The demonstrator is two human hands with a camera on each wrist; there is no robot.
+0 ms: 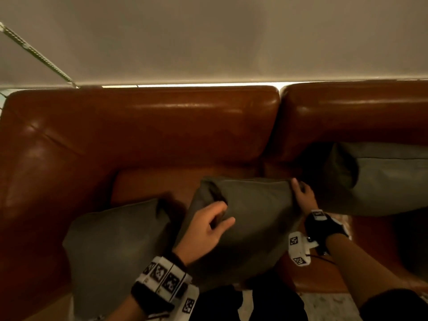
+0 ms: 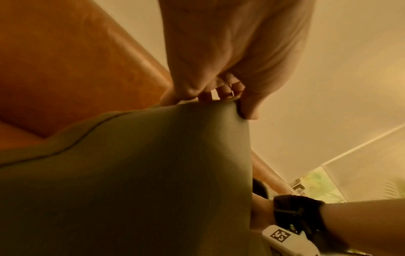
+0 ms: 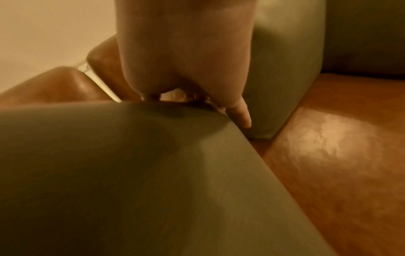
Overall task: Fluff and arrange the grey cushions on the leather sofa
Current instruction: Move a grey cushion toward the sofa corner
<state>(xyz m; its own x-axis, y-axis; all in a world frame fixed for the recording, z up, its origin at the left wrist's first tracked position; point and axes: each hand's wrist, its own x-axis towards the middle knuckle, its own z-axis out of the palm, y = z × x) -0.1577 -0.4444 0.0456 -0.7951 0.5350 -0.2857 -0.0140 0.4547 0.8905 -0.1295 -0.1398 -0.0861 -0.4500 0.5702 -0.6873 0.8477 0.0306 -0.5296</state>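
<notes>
A brown leather sofa fills the head view, with three grey cushions on it. Both hands hold the middle cushion, which stands tilted above the seat. My left hand grips its upper left part, fingers curled into the fabric. In the left wrist view that hand is hooked over the cushion's top edge, thumb on the near face. My right hand pinches the upper right corner, and the right wrist view shows it clamped on the corner.
A second grey cushion lies on the seat at the left, by the armrest. A third one leans against the right backrest, close to my right hand. A pale wall rises behind the sofa. Light floor shows below the seat's front edge.
</notes>
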